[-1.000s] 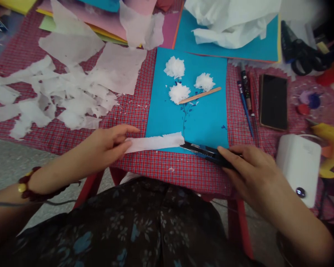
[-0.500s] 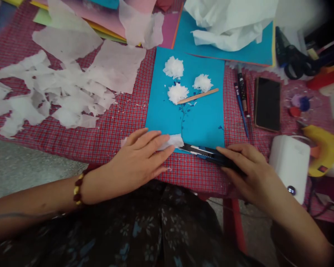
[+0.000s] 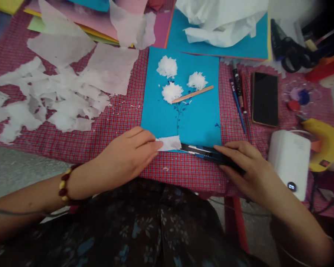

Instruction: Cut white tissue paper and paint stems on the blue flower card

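Observation:
My left hand [image 3: 132, 154] pinches the left end of a small white paper strip [image 3: 170, 143] at the near edge of a blue sheet [image 3: 200, 122]. From the right, my right hand [image 3: 243, 167] grips a dark blue utility knife [image 3: 208, 152], its blade end touching the strip's right end. Three white crumpled-paper flowers [image 3: 172, 92] sit on the sheet above a drawn stem with small dark leaves. A flat wooden stick [image 3: 193, 94] lies slantwise beside the flowers.
Torn white tissue pieces [image 3: 64, 107] spread over the checked cloth at left. Coloured papers [image 3: 91, 18] and crumpled white paper [image 3: 225, 22] lie behind. At right are pens [image 3: 238, 92], a phone [image 3: 265, 98], scissors [image 3: 295, 55], a white power bank [image 3: 289, 163] and a yellow glue gun [image 3: 327, 148].
My left hand has drawn back leftward from lying over the strip, its fingers now closed on the strip's left end, baring more paper. The right hand and knife keep nearly the same place.

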Tool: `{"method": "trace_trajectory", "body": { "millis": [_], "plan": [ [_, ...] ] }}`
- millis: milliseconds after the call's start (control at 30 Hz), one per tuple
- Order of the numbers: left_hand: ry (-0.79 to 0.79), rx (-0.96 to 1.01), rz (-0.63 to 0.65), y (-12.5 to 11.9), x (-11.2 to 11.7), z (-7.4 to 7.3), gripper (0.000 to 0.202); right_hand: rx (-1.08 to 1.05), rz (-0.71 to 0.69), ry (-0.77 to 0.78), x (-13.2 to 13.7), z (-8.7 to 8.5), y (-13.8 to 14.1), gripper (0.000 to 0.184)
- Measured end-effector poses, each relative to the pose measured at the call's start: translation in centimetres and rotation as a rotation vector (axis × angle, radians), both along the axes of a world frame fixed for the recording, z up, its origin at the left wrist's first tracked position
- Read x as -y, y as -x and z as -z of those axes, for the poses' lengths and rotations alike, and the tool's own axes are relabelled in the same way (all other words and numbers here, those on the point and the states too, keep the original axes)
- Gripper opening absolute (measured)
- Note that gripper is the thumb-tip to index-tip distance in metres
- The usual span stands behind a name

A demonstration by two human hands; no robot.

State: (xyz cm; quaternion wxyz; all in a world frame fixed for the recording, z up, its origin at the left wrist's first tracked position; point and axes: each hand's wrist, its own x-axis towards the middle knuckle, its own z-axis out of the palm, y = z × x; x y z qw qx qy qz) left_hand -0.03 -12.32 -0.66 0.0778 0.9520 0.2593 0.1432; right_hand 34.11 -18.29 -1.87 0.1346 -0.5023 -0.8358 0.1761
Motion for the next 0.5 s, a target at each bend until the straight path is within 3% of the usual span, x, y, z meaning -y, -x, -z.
{"method": "trace_trajectory", "body": {
  "millis": [167,367,500],
  "plan": [
    [0.01,-0.179,0.074,0.0,-2.2,0.1,0.026,-0.003,0.002,0.013,0.0,0.0,0.0,0.045],
    [-0.018,-0.159,0.062,-0.3,-1.8,1.8,0.033,-0.024,-0.007,0.043,-0.3,0.0,0.0,0.044],
    [-0.053,-0.176,0.073,-0.3,-1.8,2.1,0.034,-0.028,-0.015,0.085,-0.8,-0.1,0.2,0.042]
  ]
}}
